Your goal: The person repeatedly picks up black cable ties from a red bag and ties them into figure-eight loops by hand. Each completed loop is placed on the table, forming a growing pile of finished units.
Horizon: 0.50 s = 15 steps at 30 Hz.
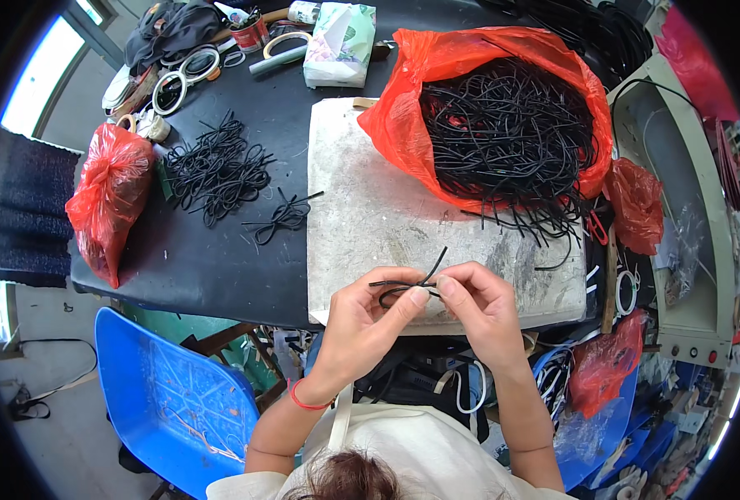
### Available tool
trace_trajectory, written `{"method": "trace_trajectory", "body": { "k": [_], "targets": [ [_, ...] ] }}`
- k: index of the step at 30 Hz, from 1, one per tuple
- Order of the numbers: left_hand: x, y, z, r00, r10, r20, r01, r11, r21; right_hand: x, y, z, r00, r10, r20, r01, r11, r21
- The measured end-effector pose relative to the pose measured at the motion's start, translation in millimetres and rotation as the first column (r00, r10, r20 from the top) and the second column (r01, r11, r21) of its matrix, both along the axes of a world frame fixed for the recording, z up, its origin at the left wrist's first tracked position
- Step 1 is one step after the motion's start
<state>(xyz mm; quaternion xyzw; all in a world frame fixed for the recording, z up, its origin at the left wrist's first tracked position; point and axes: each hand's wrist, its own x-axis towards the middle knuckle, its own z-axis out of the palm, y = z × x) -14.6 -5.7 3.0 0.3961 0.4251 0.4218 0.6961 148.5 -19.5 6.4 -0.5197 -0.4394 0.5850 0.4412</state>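
Thumb and fingers of my left hand [377, 302] pinch a thin black cord [437, 260], which bends into a loop and crosses itself. My right hand [480, 302] grips the same cord close beside, the two hands almost touching. Both are above the near edge of a worn white board [370, 225]. Beyond them an open red plastic bag [403, 125] overflows with loose black cords [512, 133]. To the left, a heap of looped black cords [220, 167] lies on the black table cover, with a small looped bundle [285, 217] apart from it.
A tied red bag [112, 196] sits at the table's left end. Tape rolls [170, 92] and a tissue pack [341, 46] lie at the back. A blue chair [170, 392] stands at lower left. A beige metal machine [678, 208] and another red bag [634, 204] are on the right.
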Motion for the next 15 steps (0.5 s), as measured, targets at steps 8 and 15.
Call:
{"method": "trace_trajectory", "body": {
  "k": [8,15],
  "targets": [
    [-3,4,-2,0.995,-0.072,0.070,0.075,0.997,-0.031,-13,2,-3,0.994,-0.112,0.000,0.111,0.988,0.108],
    [-2,-1,-3,0.992,-0.130,0.003,0.130,0.992,0.001,-14,1,-6,0.961,-0.163,0.222,0.108,0.964,0.242]
  ]
}}
